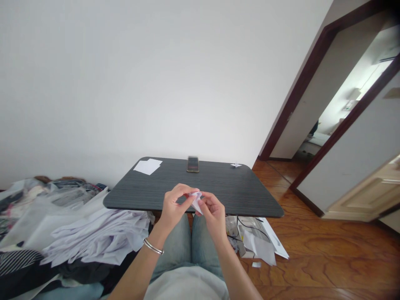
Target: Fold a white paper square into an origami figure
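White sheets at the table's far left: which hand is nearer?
Left. The left hand is closer to the body than the white sheets and right of them; the right hand is farther right.

Hands [174, 203] [215, 211] close together, fingertips [201, 206] pinching, forearms [229, 258] converging

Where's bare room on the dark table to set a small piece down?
Two patches on the dark table: between the white sheets and phone, and between the phone and small folded figure, both running toward the near edge. It's crowded at the near middle, where the left hand and right hand hold a folded paper.
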`<state>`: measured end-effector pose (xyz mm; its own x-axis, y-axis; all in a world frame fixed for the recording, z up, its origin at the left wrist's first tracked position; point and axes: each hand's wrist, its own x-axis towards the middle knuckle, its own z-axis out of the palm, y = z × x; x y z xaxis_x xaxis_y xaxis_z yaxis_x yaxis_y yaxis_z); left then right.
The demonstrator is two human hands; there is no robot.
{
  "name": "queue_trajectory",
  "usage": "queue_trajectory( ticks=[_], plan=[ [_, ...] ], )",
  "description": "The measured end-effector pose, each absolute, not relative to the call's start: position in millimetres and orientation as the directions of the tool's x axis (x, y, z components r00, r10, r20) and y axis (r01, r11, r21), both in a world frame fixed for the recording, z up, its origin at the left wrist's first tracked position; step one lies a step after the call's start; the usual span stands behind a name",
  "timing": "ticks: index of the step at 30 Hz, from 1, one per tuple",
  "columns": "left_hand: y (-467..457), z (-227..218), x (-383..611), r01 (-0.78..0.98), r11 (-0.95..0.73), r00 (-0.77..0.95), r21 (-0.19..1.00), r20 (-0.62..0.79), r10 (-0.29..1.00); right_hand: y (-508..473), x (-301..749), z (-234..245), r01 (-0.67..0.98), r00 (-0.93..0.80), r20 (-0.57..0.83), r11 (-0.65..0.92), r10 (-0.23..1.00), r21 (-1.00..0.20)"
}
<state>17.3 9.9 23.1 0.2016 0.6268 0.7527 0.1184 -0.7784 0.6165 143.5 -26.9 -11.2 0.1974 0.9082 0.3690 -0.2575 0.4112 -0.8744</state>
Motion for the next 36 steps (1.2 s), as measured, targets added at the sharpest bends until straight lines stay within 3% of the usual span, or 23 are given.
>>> queue_trajectory(
  ticks=[5,12,22,36],
  plan=[
    [9,19,20,0.049,-0.655,0.169,0.754,0.641,0.749,-25,143,-7,-0.231,0.219,0.378,0.425,0.899,-0.875],
    [6,14,25,0.012,-0.536,0.158,0.844,0.528,0.835,-24,149,-4,-0.13,0.277,0.382,0.428,0.882,-0.894],
    [3,18,25,0.02,-0.51,0.166,0.86,0.5,0.85,-23,153,-3,-0.146,0.252,0.417,0.46,0.873,-0.876],
    [2,19,25,-0.037,-0.494,0.203,0.869,0.49,0.848,-18,164,-1,-0.269,0.128,0.343,0.365,0.931,-0.891]
  ],
)
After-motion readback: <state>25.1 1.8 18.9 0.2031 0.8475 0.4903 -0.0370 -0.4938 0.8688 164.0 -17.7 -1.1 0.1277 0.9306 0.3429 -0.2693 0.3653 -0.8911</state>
